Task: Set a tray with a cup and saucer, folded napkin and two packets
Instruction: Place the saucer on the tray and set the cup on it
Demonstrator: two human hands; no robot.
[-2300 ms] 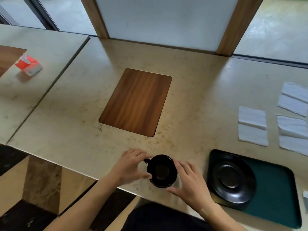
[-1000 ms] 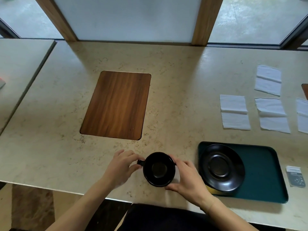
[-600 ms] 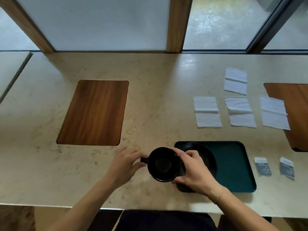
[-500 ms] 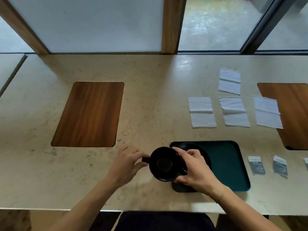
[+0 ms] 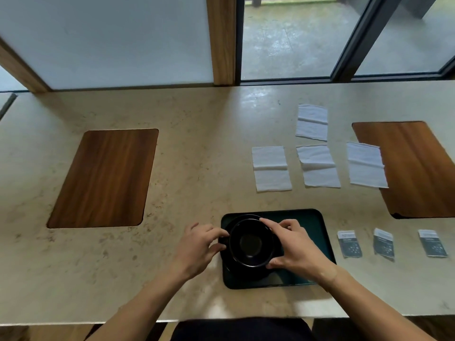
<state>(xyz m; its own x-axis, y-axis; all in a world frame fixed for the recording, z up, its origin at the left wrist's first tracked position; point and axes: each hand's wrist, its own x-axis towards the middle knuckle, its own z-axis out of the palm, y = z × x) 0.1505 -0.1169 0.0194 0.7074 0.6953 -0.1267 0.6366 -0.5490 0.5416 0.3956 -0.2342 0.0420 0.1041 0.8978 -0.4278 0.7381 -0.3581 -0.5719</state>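
A black cup (image 5: 251, 243) is over the black saucer (image 5: 232, 268) at the left end of the dark green tray (image 5: 315, 225); whether it rests on the saucer I cannot tell. My left hand (image 5: 197, 247) pinches the cup's handle on its left side. My right hand (image 5: 293, 247) wraps the cup's right rim. Most of the saucer is hidden under the cup and hands. Several white napkins (image 5: 270, 168) lie flat beyond the tray. Three grey packets (image 5: 349, 243) lie in a row right of the tray.
Two wooden inlays are set in the beige stone counter, one at the left (image 5: 103, 178) and one at the far right (image 5: 416, 168). The counter's front edge (image 5: 221, 318) runs just below my forearms. Windows and a wooden post stand behind.
Both hands carried the cup rightward from the bare counter to above the saucer on the tray. The view swung right, bringing the packets and right inlay into sight.
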